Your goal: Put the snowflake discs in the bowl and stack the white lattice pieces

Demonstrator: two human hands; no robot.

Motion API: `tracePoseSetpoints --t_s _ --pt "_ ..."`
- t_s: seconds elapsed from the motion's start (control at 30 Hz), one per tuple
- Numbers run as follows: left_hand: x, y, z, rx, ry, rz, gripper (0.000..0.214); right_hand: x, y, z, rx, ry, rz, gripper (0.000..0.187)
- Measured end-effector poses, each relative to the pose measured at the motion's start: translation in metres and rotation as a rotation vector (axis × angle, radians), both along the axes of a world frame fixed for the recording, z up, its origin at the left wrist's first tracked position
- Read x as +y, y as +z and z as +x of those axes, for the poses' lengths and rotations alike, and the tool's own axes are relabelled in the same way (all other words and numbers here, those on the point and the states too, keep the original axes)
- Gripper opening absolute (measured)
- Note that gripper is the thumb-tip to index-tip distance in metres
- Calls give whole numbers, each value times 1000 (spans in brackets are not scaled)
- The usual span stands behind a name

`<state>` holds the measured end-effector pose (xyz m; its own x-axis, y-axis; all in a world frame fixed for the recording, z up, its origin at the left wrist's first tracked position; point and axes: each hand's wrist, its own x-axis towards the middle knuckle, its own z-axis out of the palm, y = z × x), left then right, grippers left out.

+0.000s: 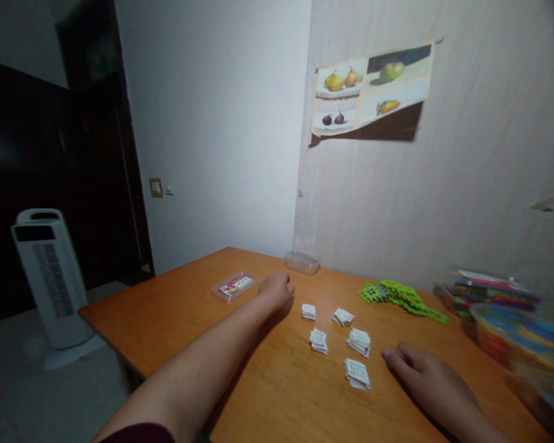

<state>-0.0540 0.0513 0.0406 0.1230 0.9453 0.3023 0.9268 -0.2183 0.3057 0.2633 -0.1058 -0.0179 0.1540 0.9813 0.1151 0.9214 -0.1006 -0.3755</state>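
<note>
My left hand (276, 293) reaches far across the wooden table, its fingers curled. Whatever it may hold is hidden. Left of it lies a clear plastic tray (235, 286) with a red-and-white printed card inside. Beyond its fingertips stands an upturned-looking clear plastic container (301, 263). My right hand (422, 372) rests on the tabletop, loosely closed, with nothing visible in it. Several small stacks of white packets lie between the hands. The nearest stack (357, 373) is just left of my right hand; another stack (309, 312) sits close to my left hand.
Bright green lattice plastic pieces (397, 297) lie toward the back right. A round clear tub (526, 344) with colourful contents and a pile of books or boxes (493, 292) occupy the right side. The wooden table (166, 314) meets the wall behind. A white tower fan (53, 289) stands on the floor at left.
</note>
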Motion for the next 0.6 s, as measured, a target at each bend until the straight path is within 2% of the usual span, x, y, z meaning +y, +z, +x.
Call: tracePoseSetpoints --t_s 0.17,0.33,0.53,0.6 --pt "40 3 21 -60 -16 25 26 -4 1 -5 23 -43 16 44" --pt "78 -1 44 -124 -19 31 27 -7 2 -10 31 -65 40 42" --pt "114 -8 64 -183 -80 14 61 -5 1 -10 17 -97 -4 40" --pt "119 -11 69 -202 -100 5 55 -4 0 -10 24 -108 -12 40"
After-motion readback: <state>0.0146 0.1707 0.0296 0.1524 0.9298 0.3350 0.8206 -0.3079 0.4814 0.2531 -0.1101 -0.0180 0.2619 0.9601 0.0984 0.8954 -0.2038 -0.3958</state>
